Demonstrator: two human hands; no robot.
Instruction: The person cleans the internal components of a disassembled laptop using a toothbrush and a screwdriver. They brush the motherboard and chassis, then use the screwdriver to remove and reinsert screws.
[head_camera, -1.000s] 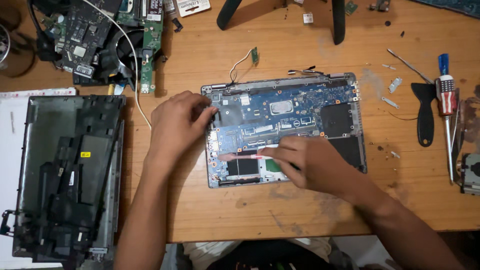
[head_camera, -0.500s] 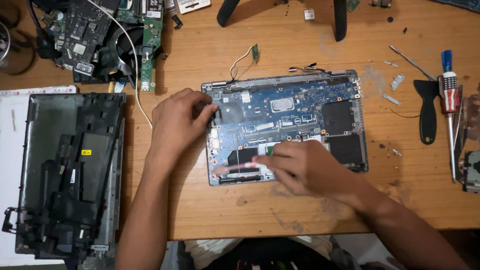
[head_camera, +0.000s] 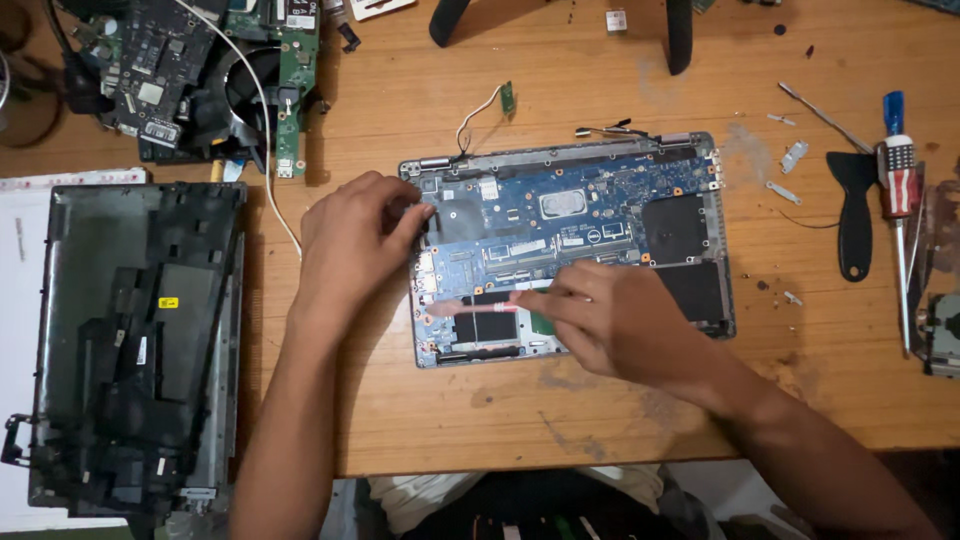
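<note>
From the head camera I see the opened laptop base (head_camera: 570, 245) lying mid-table, blue board exposed. My left hand (head_camera: 355, 245) rests curled on its left edge, fingers pressing; whether it grips anything I cannot tell. My right hand (head_camera: 610, 320) pinches a pink tool (head_camera: 475, 307), probably a brush, its tip over the board's lower left.

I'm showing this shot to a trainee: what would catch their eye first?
The opened laptop at the table's middle, its blue board bare. The left hand rests on its left edge while the right hand holds a pink stick over the lower part. A dark gutted case lies at left.
</note>
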